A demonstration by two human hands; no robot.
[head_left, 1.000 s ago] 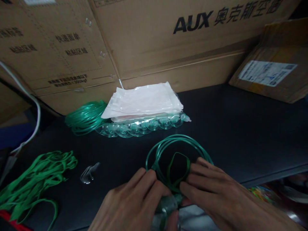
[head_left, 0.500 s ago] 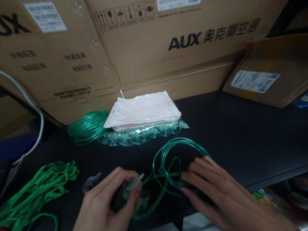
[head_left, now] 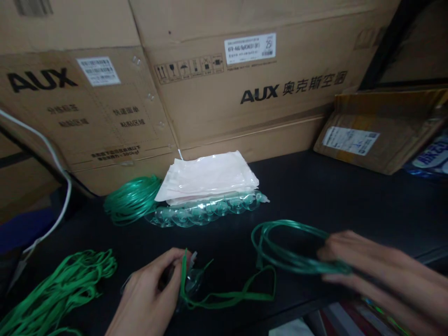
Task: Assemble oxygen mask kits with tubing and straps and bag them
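Note:
My left hand (head_left: 150, 294), at the lower middle, is closed on a clear oxygen mask (head_left: 194, 281), mostly hidden behind the fingers. From the mask a green elastic strap (head_left: 229, 298) trails to the right in a loop over the dark table. My right hand (head_left: 350, 256), slightly blurred, pinches one side of a coil of green tubing (head_left: 297, 266) at the right. The coil's far side reaches left past the fingers, near the end of the strap loop.
Behind my hands lie a row of clear green masks (head_left: 210, 211), a stack of white packets (head_left: 210, 177) and a thick tubing bundle (head_left: 131, 200). Green straps (head_left: 70, 284) are heaped at the left. Large cardboard boxes (head_left: 210, 116) form the back; a smaller carton (head_left: 381, 135) stands right.
My right hand has moved right, drawing the tubing coil away from my left hand. The strap now stretches out beside the mask. The camera view has tilted upward.

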